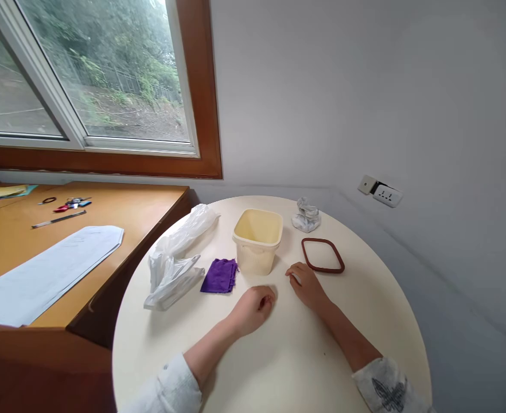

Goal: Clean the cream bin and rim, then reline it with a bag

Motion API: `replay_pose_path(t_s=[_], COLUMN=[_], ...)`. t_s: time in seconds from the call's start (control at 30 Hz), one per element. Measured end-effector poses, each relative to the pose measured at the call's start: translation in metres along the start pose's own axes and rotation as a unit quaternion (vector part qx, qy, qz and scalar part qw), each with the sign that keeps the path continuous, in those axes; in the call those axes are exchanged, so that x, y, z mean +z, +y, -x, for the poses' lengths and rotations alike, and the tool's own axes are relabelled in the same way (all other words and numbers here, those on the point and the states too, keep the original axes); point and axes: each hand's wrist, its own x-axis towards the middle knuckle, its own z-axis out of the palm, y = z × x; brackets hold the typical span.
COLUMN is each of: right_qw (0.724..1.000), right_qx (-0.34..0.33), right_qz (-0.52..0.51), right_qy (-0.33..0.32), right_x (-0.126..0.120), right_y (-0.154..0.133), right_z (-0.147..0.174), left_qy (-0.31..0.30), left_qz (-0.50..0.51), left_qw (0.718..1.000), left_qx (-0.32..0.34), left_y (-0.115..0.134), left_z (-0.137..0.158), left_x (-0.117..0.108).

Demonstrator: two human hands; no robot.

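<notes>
My left hand rests on the white table in a loose fist, with nothing visible in it. It lies in front of a cream plastic bin and apart from it. My right hand lies on the table to the right, its fingers loosely bent and the thumb apart from them, holding nothing. Close beyond it is a brown rounded-square ring frame, flat on the table. A folded purple cloth sits just left of the bin. Farther left spreads a crumpled white plastic bag.
A small knotted grey-white bag stands at the table's back right. The round table adjoins a wooden desk on the left, with papers, a pen and keys. A wall with a socket is to the right.
</notes>
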Motion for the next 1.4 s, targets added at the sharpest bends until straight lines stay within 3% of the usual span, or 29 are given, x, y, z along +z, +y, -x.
replay_pose_path(t_s=[0.17, 0.33, 0.5, 0.63, 0.83, 1.1, 1.3, 1.4], right_qw=[1.0, 1.0, 1.0, 0.999, 0.999, 0.999, 0.999, 0.998], right_qx=[-0.007, 0.003, 0.001, 0.006, 0.015, 0.018, 0.021, 0.027], right_qz=[-0.015, -0.027, -0.024, -0.025, -0.03, -0.029, -0.019, -0.03], right_qy=[-0.009, -0.015, -0.02, -0.024, -0.025, -0.026, -0.034, -0.039], right_x=[0.001, 0.0, -0.001, -0.002, -0.002, -0.002, -0.002, -0.002], right_y=[0.003, 0.003, 0.002, 0.001, 0.001, 0.0, -0.002, -0.01], right_z=[0.001, 0.002, 0.003, 0.003, 0.003, 0.003, 0.003, 0.004], left_qy=[0.039, 0.166, 0.256, 0.235, 0.164, 0.175, 0.15, 0.135], left_qz=[-0.039, -0.032, -0.101, -0.184, -0.227, -0.276, -0.25, -0.182], left_qw=[0.998, 0.985, 0.955, 0.943, 0.95, 0.921, 0.929, 0.945], left_qx=[0.004, -0.021, -0.108, -0.147, -0.136, -0.21, -0.227, -0.234], left_y=[0.002, -0.01, -0.031, -0.048, -0.056, -0.053, -0.047, -0.04], left_z=[0.002, 0.001, -0.001, -0.001, 0.001, 0.001, 0.002, 0.004], left_x=[-0.013, -0.035, -0.054, -0.059, -0.056, -0.057, -0.058, -0.064])
